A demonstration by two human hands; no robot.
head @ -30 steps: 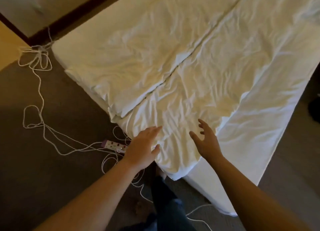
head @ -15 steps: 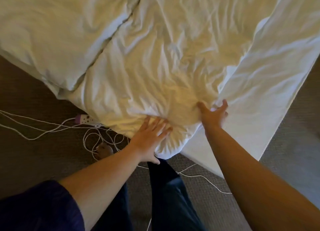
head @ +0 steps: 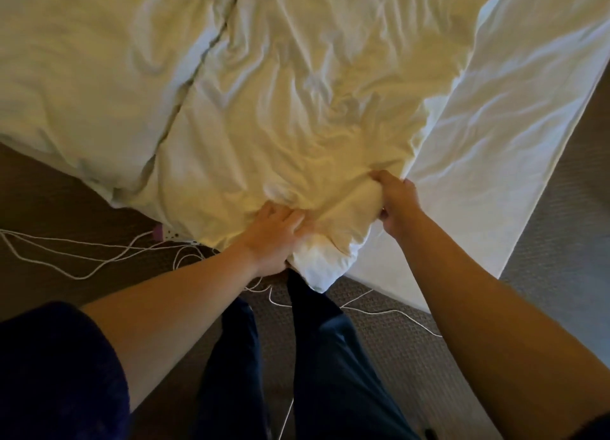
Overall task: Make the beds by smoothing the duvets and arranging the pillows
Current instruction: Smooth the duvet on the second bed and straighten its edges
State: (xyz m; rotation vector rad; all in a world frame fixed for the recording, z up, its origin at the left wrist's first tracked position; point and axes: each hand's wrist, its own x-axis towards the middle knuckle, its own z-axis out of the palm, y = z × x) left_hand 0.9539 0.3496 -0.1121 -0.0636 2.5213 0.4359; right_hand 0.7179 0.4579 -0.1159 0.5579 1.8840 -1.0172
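— Gripping duvet (head: pixel 297 116) corner at 6 o'clock: left hand (head: pixel 274 235) fingers bunched into fabric, right hand (head: pixel 396 205) clamped on edge.
— Neighbours?
— Second duvet (head: pixel 99 86) at 10, bare sheet (head: pixel 488 162) at 3.

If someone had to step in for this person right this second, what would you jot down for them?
Left hand: grips a bunched fold of the right-hand duvet at its near corner.
Right hand: grips the same duvet's near edge, beside the bare sheet.
Where things are: the left-hand duvet lies alongside, a dark gap between the two. No pillows in view. A power strip and white cables lie on the carpet by your feet.
Done: both hands have hold of the corner.
Left: the right-hand duvet is wrinkled and leaves the sheet uncovered; probably pull it straight and smooth it, then arrange the pillows. Mind the cables.
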